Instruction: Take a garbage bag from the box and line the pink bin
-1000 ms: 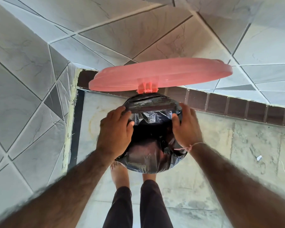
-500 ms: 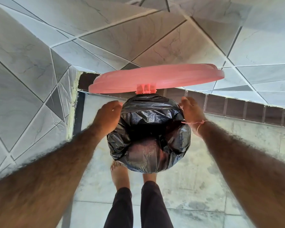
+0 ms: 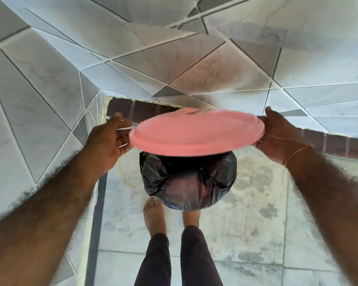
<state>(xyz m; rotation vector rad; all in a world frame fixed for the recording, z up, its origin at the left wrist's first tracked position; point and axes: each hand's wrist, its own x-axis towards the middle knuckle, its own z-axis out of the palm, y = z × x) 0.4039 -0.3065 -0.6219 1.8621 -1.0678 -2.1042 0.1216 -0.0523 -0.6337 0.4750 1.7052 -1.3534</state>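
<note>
Hands on the lid now — bag already folded over the rim.

Left hand (image 3: pixel 110 139) cups the near-left edge of the pink lid (image 3: pixel 194 131), fingers half spread; right hand (image 3: pixel 277 135) pinches the opposite edge, a thin thread around its wrist. Half a second ago both hands were down at the bin's sides tucking plastic, and the lid stood tipped up; now it is swinging down, slightly blurred. Lining looks finished, I'd judge, with closing the only step left. Beneath it the black garbage bag (image 3: pixel 186 182) drapes the pink bin — thin, glossy, crinkled film, pink showing faintly through. Lid is smooth, round, matte plastic. Marbled floor tiles (image 3: pixel 256 203) lie around the bin.
</note>
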